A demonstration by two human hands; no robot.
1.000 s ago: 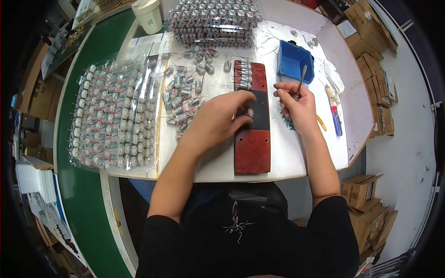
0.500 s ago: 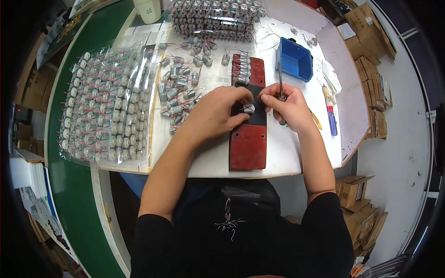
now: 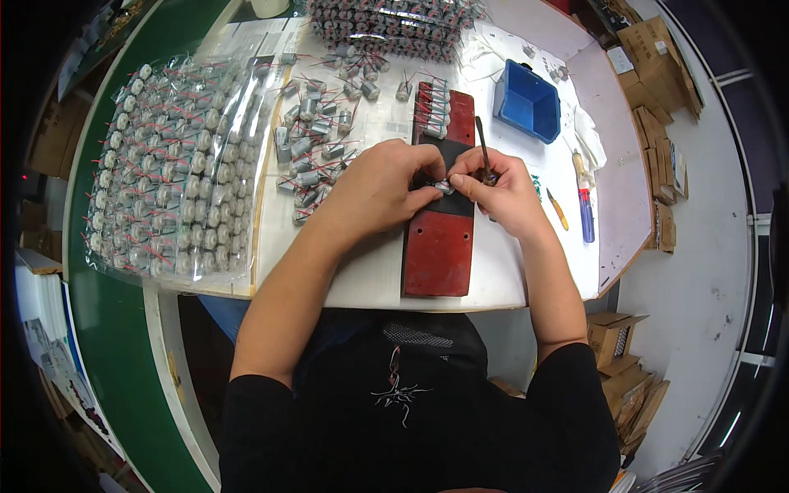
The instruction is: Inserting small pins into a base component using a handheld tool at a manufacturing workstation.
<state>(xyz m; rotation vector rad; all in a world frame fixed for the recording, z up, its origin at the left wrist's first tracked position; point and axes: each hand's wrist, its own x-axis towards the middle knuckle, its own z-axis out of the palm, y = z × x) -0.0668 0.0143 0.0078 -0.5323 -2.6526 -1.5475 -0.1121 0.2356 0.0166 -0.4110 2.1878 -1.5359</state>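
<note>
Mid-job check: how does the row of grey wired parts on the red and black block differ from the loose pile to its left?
The row is lined up tidily side by side, while the loose pile lies jumbled at many angles. The row sits on the block; the pile is on the white work surface. The row has only a few parts, the pile many more. Both hold grey cylindrical parts with red wires.
</note>
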